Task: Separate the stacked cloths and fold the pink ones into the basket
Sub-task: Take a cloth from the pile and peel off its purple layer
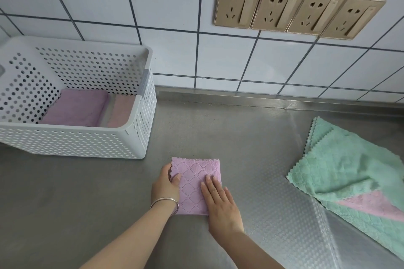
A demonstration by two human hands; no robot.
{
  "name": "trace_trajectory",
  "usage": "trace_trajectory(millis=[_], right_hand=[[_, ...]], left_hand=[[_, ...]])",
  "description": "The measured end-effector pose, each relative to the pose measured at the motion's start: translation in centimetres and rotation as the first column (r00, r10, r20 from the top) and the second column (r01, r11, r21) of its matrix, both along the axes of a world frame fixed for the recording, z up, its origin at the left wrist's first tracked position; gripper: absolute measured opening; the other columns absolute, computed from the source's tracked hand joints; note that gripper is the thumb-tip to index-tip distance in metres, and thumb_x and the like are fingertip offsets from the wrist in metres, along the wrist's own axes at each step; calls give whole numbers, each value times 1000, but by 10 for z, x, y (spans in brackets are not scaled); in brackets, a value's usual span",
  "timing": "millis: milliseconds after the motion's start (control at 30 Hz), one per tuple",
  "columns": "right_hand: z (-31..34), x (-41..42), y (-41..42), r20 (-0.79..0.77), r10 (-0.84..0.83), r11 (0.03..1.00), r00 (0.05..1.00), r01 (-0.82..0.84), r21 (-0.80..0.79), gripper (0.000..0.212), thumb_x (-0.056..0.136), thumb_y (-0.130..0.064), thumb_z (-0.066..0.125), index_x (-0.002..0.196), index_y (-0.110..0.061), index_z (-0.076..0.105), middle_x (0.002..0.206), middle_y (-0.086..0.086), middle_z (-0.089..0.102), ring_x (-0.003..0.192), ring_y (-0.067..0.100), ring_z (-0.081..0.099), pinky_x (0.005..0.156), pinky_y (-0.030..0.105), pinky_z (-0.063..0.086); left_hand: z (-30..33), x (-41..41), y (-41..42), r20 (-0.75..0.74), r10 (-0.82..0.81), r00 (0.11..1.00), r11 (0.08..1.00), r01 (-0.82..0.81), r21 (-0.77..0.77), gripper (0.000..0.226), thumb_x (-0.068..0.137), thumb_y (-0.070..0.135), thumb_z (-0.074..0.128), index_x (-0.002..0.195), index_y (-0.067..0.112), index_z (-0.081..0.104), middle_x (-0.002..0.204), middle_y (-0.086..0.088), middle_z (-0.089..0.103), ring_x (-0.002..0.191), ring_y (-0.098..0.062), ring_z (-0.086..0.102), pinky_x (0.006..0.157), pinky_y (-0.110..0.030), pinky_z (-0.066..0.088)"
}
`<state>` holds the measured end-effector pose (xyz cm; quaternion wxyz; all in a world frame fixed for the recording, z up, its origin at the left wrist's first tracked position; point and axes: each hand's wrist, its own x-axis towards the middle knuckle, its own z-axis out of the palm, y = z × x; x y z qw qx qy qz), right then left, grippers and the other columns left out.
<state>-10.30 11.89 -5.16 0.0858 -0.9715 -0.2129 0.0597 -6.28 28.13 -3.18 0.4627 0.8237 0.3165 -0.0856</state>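
Note:
A folded pink cloth [194, 179] lies on the steel counter in front of me. My left hand [166, 183] grips its left edge, thumb on top and fingers curled at the side. My right hand [220, 201] lies flat on the cloth's right part with straight fingers. The white perforated basket [135, 129] stands at the left and holds two folded pink cloths [76, 107]. At the right lies a heap of green cloths [341, 164] with a pink cloth [371, 204] showing between them.
The tiled wall with a row of gold sockets [299, 8] rises behind the counter [240, 129]. A raised steel lip runs along the counter's back edge. A silver bangle sits on my left wrist.

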Motion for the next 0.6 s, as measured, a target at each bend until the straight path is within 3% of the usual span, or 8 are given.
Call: trace_trajectory(millis=[100,200,267,333,400,433,500,600], right_hand=[[1,-2,2,-27,-3,999,1000,2,-43,107,48,-14,66,146,-10,23,143,2,46,139,19,15,97,41,43],[-1,-3,5,-93,-7,999,996,3,-48,128,45,-15,73,150,-11,-1,142,4,46,135,22,29,97,42,42],[1,-3,6,-166,-40,998,985,30,-62,133,42,-17,76,150,-10,0,144,4,44,134,21,32,97,41,45],[14,1,8,-210,-36,995,977,15,-103,118,56,-18,71,150,-10,0,155,3,15,144,23,13,109,42,35],[24,5,9,-268,0,994,963,-29,-103,90,79,-16,48,149,-17,-9,153,-4,-19,141,17,-19,119,40,2],[32,6,10,-333,-27,999,942,13,-43,81,82,-16,40,150,-20,-3,154,-8,-17,142,14,-19,118,36,-7],[39,8,14,-342,-217,937,914,294,190,64,80,-16,39,144,-19,35,153,-8,23,144,15,16,117,28,8],[44,19,20,-317,-589,629,744,668,399,37,82,-17,45,115,-15,62,118,0,60,112,22,52,94,32,40]], left_hand=[[0,-1,1,-7,20,1000,1000,-20,8,35,90,16,55,124,19,52,115,-10,64,104,-30,60,86,-29,43],[-2,-1,2,-20,17,1000,999,-16,39,34,89,17,56,123,15,51,114,-12,65,103,-31,60,86,-31,44],[-2,-1,4,-31,-4,1000,997,7,77,33,88,21,58,120,15,51,113,-11,66,102,-31,61,85,-32,45],[-2,-1,8,-71,-24,997,989,34,141,34,85,30,60,115,17,50,111,-6,66,100,-30,61,82,-33,46],[-2,-3,13,-117,-50,992,968,77,238,38,84,42,59,113,20,50,113,-2,63,101,-29,60,79,-33,45],[-2,-5,16,-125,-60,990,953,94,289,39,84,46,56,113,21,51,115,-2,61,102,-29,59,78,-34,45],[-2,-11,19,-120,-79,990,909,120,398,39,85,50,53,110,21,56,116,-5,58,107,-28,53,81,-36,44],[-1,-19,20,-144,-125,982,849,181,496,44,76,61,57,102,26,61,114,-4,53,109,-25,47,81,-35,43]])
